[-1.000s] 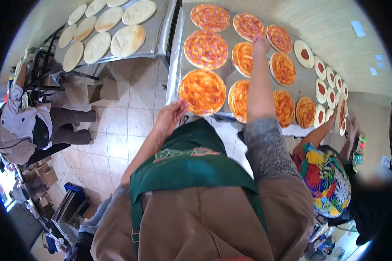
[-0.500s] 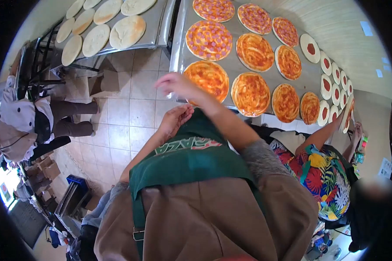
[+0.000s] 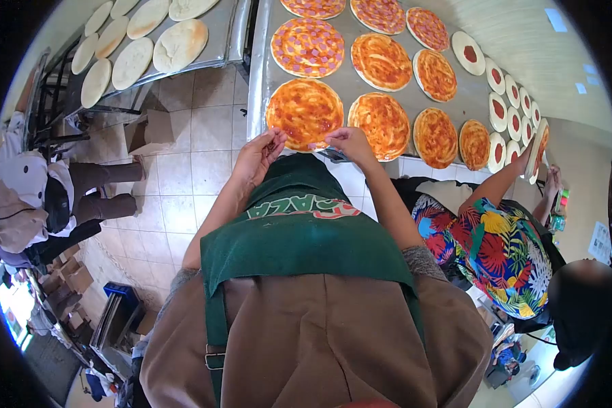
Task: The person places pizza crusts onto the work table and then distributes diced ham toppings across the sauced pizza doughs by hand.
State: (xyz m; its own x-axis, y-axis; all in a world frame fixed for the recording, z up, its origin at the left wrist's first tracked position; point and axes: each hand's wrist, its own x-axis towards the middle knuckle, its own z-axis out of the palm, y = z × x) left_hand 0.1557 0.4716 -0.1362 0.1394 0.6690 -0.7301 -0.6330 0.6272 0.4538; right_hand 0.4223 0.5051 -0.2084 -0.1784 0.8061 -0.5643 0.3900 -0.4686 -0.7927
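My left hand is at the lower left edge of the nearest sauced pizza, its fingertips pressed together. Over the lower right edge of the same pizza, my right hand is pinched. Whatever either hand may hold is too small or hidden to name. A small pink bit shows at this pizza's lower rim. Behind it lies a pizza with pink cubes, and to the right another sauced pizza. All rest on a metal table.
More sauced and topped pizzas lie farther back. Small bases with red centres stand at the right, where a co-worker in a floral shirt holds a pizza. Plain bases lie on a left table. Another person stands at the far left.
My right hand reached to the back pizzas, swung left over the near pizza's edge, and now is at its lower right rim. My left hand stayed near the lower left.
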